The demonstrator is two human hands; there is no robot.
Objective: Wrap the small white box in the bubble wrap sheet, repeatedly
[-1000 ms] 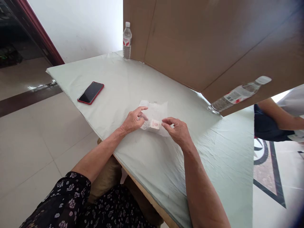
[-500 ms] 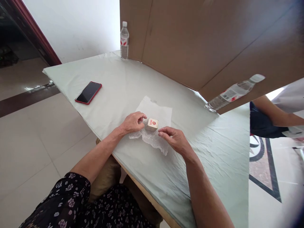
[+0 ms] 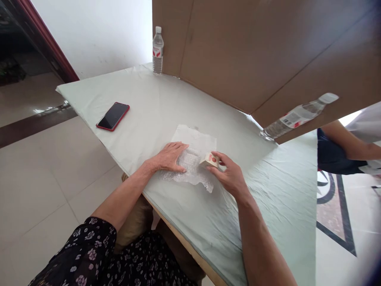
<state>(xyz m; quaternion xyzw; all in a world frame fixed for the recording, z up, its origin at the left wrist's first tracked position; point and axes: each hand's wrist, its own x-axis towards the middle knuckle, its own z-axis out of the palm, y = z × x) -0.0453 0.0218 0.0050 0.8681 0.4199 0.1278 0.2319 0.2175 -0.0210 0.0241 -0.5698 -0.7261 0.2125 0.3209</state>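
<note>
On bubble wrap (image 3: 192,163), left hand (image 3: 170,156) spread, right hand (image 3: 229,174) gripping small box (image 3: 209,159), partly covered, illegible

I have a table (image 3: 195,256) under the grip (image 3: 229,174), draped in a pale green, creased cloth (image 3: 285,206), with its tan edge showing on the near side. Beyond the grip I get a tall brown board (image 3: 238,51), folded and standing on the cloth. Far off to the grip's left I see a white wall (image 3: 101,35), brightest beside the board, then a dark red door frame (image 3: 49,39). Left of the grip, pale floor tiles (image 3: 38,171) meet a dark strip (image 3: 38,119); well right, I see a patterned floor panel (image 3: 333,210), dark-bordered.
</note>
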